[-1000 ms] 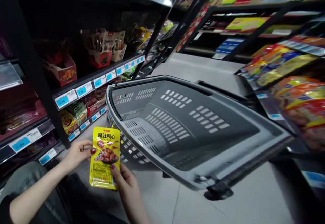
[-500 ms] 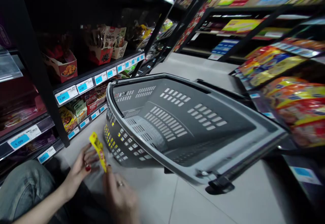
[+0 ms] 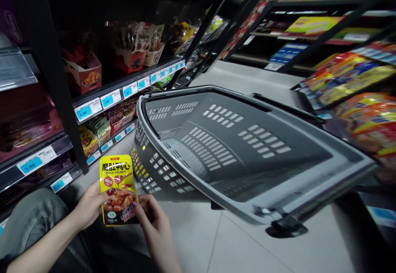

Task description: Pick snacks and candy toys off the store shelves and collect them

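Observation:
A yellow duck heart snack packet (image 3: 119,182) is held upright, its printed front turned towards me. My left hand (image 3: 89,205) pinches its left edge, thumb on the front and fingers behind. At the lower right edge my right hand (image 3: 154,223) grips it too, with the thumb over the front and the other fingers partly hidden behind. Just right of the packet stands a grey shopping basket (image 3: 213,141) with slotted walls; the part of its inside that shows holds nothing I can make out.
On the left, a dark shelf (image 3: 130,87) with price labels carries snack boxes (image 3: 82,74) and small packets. Shelves on the right hold colourful bagged goods (image 3: 368,120), blurred. Pale floor tiles (image 3: 198,240) lie below the basket. My bent knee (image 3: 37,219) is at lower left.
The packet has turned from edge-on to face me. My left hand, open beside it before, now grips it along with my right hand. The view has shifted slightly left.

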`<state>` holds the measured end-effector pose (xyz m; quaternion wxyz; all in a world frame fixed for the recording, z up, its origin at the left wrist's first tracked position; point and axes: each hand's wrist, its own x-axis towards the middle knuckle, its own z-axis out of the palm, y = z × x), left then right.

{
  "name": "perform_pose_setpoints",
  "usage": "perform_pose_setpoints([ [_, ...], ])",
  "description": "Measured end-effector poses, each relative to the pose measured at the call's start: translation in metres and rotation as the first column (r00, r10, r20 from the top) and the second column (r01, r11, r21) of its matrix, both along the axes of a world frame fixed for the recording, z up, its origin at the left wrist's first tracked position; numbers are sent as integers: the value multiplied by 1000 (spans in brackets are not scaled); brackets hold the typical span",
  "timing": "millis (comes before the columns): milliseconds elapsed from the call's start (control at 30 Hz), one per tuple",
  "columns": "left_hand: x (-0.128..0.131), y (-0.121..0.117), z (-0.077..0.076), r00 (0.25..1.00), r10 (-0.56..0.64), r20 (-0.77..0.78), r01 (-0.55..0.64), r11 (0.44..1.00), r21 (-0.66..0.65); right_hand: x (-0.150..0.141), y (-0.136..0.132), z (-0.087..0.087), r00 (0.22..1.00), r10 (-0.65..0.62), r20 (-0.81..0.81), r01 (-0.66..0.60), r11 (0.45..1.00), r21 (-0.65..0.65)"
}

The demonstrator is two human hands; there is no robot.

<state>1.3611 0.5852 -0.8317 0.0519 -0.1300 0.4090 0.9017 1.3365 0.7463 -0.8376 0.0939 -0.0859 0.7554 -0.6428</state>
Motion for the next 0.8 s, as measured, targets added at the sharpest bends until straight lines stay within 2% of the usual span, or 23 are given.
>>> perform_pose_setpoints([
  [100,0,2,-2,1000,-4,3,4,1000,-7,-1,-3,2,991,22,131,-9,995,-97],
  [300,1,-1,-4,1000,-19,-5,19,999,-38,2,-1,3,982,-8,190,36,989,-147],
  [367,3,-1,-3,998,-59,-7,59,998,-3,1,0,0,973,-7,229,50,982,-184],
  [467,7,1,-2,974,-191,-123,201,977,73,0,-4,-9,942,52,333,52,954,-296],
  [567,8,6,-5,949,-246,-195,249,969,-12,5,-15,-23,897,176,406,2,916,-401],
  [667,7,9,-12,974,-190,-123,172,975,-140,14,-23,-36,852,286,439,-140,932,-335],
  [733,6,8,-14,990,-111,-84,95,978,-184,16,-20,-36,873,271,405,-192,955,-224],
  [800,5,4,-12,997,-42,-65,24,967,-254,11,-10,-27,918,238,318,-213,971,-110],
])
